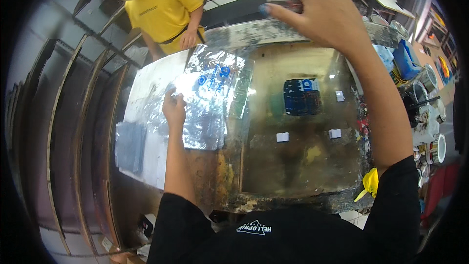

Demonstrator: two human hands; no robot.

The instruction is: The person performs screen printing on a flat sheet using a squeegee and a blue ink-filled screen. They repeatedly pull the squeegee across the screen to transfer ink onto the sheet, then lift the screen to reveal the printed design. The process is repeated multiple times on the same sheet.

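My left hand [174,110] is at the left edge of a clear plastic bag [207,112] with blue print, thumb and finger pinched at the film. This bag lies over other shiny plastic on a white board [161,71]. My right hand [325,15] is raised over the far side of the worktable, thumb and fingers apart, with blue ink on the thumb tip. I see nothing held between them. Below it, a glossy brown panel [273,166] carries a dark blue inked rectangle [301,98] and small white tabs [283,137].
A stack of greyish film [130,146] sits at the white board's left end. Across the table stands a person in a yellow shirt [163,7]. Tins [436,149] and a blue container [405,59] crowd the right side. Tall wooden-edged panels [85,117] stand at left.
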